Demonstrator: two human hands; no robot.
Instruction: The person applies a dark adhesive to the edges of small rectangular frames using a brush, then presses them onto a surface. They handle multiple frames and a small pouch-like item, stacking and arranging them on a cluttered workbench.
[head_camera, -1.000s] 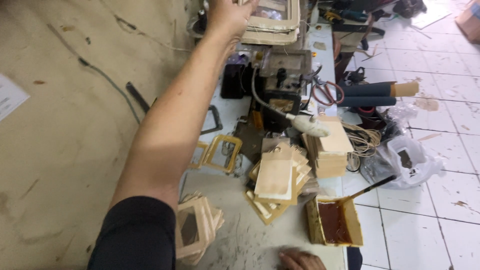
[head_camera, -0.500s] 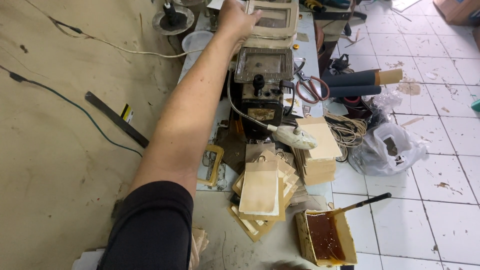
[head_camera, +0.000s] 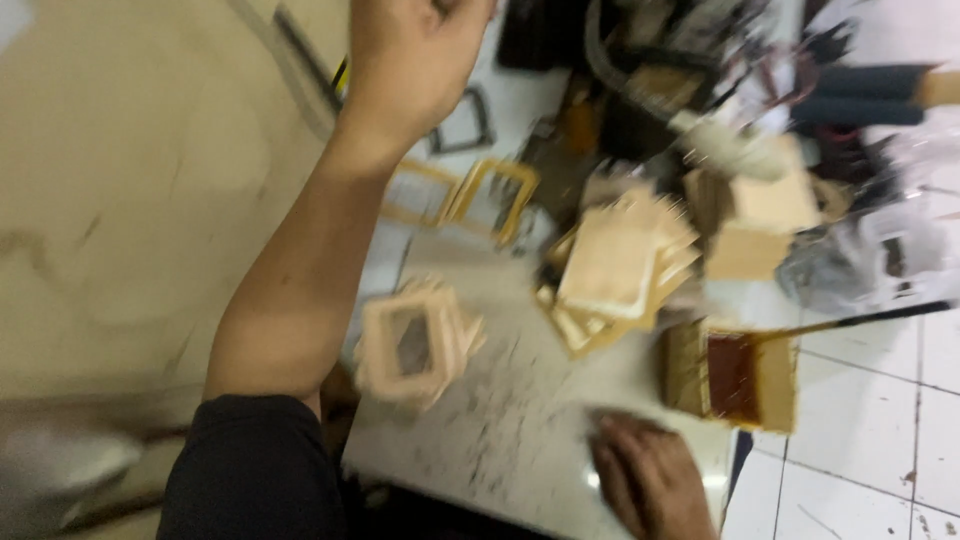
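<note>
A: What moved?
B: Left hand (head_camera: 415, 60) pulled back from the far stack, fingers curled, contents unclear. Right hand (head_camera: 650, 480) flat on the surface (head_camera: 520, 420), near the wooden frames (head_camera: 410, 345).

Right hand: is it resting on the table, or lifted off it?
Touching. In the head view the right hand lies flat, palm down, on the pale table near its front edge, with no gap visible beneath it despite the motion blur.
</note>
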